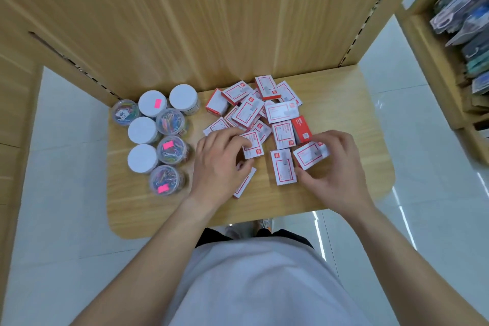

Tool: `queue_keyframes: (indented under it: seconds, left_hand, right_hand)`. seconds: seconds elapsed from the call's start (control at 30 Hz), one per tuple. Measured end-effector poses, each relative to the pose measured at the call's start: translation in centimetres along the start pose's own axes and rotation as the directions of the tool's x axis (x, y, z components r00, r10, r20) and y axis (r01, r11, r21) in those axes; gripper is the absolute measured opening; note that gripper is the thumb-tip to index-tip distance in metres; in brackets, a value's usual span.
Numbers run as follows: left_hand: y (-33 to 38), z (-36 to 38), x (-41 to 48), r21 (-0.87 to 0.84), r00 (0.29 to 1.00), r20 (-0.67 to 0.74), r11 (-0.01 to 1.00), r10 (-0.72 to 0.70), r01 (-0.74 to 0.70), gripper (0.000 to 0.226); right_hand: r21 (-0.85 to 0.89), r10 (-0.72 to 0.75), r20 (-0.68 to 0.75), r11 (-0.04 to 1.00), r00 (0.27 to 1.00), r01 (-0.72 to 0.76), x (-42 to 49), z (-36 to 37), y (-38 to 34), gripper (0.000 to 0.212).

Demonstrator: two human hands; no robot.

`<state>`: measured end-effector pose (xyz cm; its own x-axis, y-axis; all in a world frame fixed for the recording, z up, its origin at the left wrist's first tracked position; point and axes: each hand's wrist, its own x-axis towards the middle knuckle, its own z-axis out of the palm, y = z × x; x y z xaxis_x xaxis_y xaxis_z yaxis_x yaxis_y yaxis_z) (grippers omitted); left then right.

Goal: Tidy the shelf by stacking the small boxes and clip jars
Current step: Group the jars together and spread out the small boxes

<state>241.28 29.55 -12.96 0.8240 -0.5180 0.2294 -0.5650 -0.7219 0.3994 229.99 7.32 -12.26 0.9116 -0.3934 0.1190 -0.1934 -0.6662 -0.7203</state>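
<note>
Small boxes point(264, 116) lie in a loose heap at centre frame on the shelf point(344, 103), with the clip jars point(158, 135) clustered to their left — some lid-up, some inverted. The left hand point(219, 164) pinches one box point(252, 144); the right hand point(333, 167) grips another point(309, 155) at its edges — probably to square them before stacking.

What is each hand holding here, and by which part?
Right hand: a small box, fingers pinching its edges. Left hand: fingers on another box; grip unclear.
</note>
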Motion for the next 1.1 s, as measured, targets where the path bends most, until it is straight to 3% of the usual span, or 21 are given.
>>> queue_keyframes:
  seconds: [0.13,0.4,0.57,0.83,1.0,1.1]
  left_hand:
    - [-0.7,-0.5,-0.8,-0.045,0.999,-0.018,0.999,0.027,-0.028,0.031]
    - [-0.7,-0.8,-5.5,-0.087,0.991,-0.074,0.991,-0.11,0.104,0.039]
    - [0.2,0.3,-8.2,-0.031,0.995,0.046,0.995,-0.089,0.091,0.033]
    - [3.1,1.4,-9.6,-0.251,0.985,0.117,0.956,-0.124,0.15,0.033]
    - [6.1,3.1,-8.4,-0.217,0.979,0.098,0.956,-0.177,0.195,0.052]
    - [7.9,4.2,-6.7,-0.195,0.988,0.088,0.97,-0.13,0.145,0.056]
  right_hand:
    - [-0.008,-0.01,0.011,1.0,1.0,0.01,-2.5,2.2,-1.5,0.055]
    - [-0.056,0.128,-0.069,0.99,0.989,-0.132,-3.4,5.6,-3.3,0.056]
    - [-0.04,0.154,-0.099,0.987,0.983,-0.159,-3.8,4.1,-1.9,0.055]
    - [0.01,0.139,-0.142,0.99,0.98,-0.139,-4.0,-0.4,2.7,0.055]
    - [-0.029,0.045,0.02,0.999,0.999,-0.045,-1.9,-1.0,4.3,0.056]
    - [-0.144,-0.055,0.107,0.987,0.993,0.07,-0.3,-1.5,4.6,0.058]
